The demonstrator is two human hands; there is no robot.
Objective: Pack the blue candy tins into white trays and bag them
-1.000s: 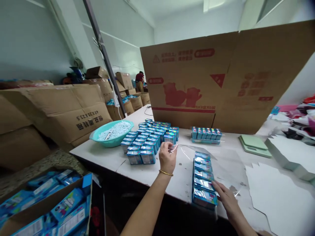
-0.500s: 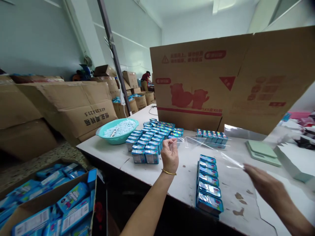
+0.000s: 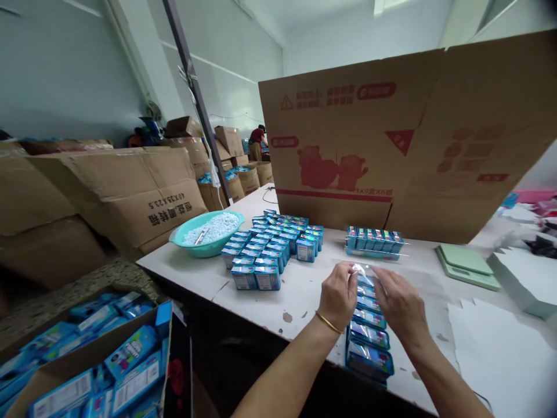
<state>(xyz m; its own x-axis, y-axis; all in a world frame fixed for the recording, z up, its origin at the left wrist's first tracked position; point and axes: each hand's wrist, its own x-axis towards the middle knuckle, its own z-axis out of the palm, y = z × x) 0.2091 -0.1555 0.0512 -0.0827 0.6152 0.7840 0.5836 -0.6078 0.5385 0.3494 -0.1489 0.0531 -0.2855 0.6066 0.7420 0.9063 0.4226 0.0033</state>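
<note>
Over the row of blue boxes (image 3: 368, 331), left hand (image 3: 338, 295) and right hand (image 3: 402, 306) pinching clear film (image 3: 363, 269), fingertips hidden.

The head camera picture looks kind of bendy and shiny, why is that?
In the head view, the wide lens curves the big cardboard box and stretches the edges; light glints on the clear plastic film between the left hand and right hand; the far cartons look soft.

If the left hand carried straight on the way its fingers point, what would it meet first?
Probably the wrapped pack by the big carton. The left hand points away over the row of boxes; bare table lies between, though depth is unclear.
</note>
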